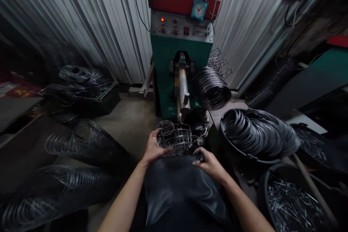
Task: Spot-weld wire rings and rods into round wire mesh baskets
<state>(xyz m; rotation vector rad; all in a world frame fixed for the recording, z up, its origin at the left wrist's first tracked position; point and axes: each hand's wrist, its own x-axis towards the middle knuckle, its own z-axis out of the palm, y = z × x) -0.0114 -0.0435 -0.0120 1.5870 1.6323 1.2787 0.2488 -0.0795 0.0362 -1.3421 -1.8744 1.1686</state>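
Observation:
A small round wire basket [182,135] of bright metal rods sits low in front of the green welding machine [167,79], just under the machine's metal arm [183,92]. My left hand [154,148] is closed on the basket's near left side, thumb over the wire. A wire ring [165,127] shows at the basket's upper left, close to my fingertips. To the right of the basket, my right hand [205,161] has its fingers curled together above the dark apron [179,181]. What lies between those fingers, if anything, is too dark to make out.
Wire rings hang in a bundle [212,88] right of the machine. More rings fill a black tub [252,157], beside a bucket of short rods [293,203]. Ring stacks [73,145] and a crate [106,96] stand left. A blue clock [199,8] sits on the machine.

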